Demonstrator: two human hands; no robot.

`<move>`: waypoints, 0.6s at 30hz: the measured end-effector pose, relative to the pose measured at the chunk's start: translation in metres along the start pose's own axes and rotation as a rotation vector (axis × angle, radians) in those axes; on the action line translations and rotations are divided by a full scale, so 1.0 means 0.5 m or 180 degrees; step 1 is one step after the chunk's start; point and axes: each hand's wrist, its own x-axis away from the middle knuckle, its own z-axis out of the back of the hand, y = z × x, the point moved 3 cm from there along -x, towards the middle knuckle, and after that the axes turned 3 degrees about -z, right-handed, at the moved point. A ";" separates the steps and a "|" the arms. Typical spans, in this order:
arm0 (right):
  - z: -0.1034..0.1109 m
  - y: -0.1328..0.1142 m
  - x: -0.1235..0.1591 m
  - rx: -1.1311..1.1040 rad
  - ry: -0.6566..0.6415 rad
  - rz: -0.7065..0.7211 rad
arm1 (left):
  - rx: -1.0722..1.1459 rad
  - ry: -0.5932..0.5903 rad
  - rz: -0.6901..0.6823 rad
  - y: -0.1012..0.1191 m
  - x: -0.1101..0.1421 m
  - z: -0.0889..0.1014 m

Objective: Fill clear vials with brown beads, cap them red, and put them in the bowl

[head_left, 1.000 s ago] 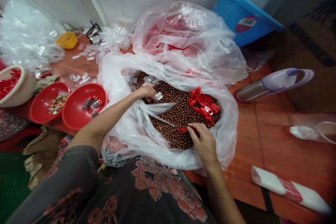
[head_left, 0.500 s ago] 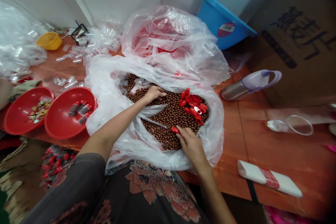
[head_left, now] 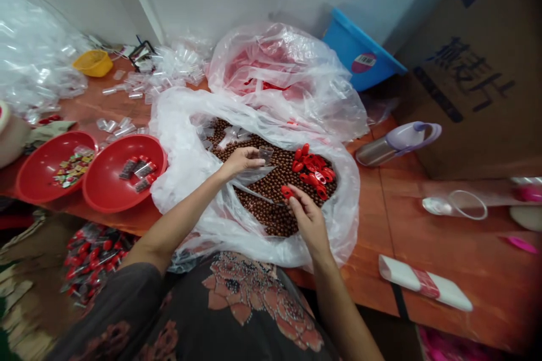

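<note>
My left hand (head_left: 242, 162) pinches a small clear plastic tube (head_left: 266, 154) just above the brown beads (head_left: 273, 174). Lower and to the right, my right hand (head_left: 308, 215) grips a red plastic cap (head_left: 287, 192) between thumb and fingers. The beads, round and shiny, fill an opened clear plastic bag (head_left: 182, 124). On top of them, at the right side, lies a small pile of red caps (head_left: 314, 168). More clear tubes (head_left: 235, 134) rest on the beads at the upper left. Whether the held tube contains beads I cannot tell.
Two red bowls (head_left: 101, 192) stand at left, one with filled tubes, one with small colourful pieces. Behind are a bag of red pieces (head_left: 254, 62), loose tubes (head_left: 169, 67) and a blue basin (head_left: 351, 45). A flask (head_left: 381, 149) and large carton (head_left: 470, 101) are at right.
My left hand has come up from the beads and now shows a clear tube in its fingers. My right hand has raised the red cap slightly. The view has shifted a little.
</note>
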 end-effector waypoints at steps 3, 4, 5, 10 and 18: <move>-0.008 -0.023 -0.009 -0.0576 -0.0032 -0.0213 | 0.0279 -0.0071 -0.0041 0.022 0.082 -0.009; -0.012 -0.034 -0.013 -0.0708 -0.0070 -0.0221 | 0.0337 -0.0080 -0.0045 0.024 0.107 -0.012; -0.015 -0.046 -0.016 -0.0791 -0.0100 -0.0197 | 0.0377 -0.0082 -0.0062 0.023 0.130 -0.014; -0.039 -0.108 -0.028 -0.0481 -0.0259 0.0100 | 0.0343 0.0072 -0.0240 -0.008 0.196 -0.019; -0.065 -0.155 -0.022 0.0943 -0.0615 0.1230 | -0.0231 -0.0047 -0.0392 -0.013 0.227 -0.028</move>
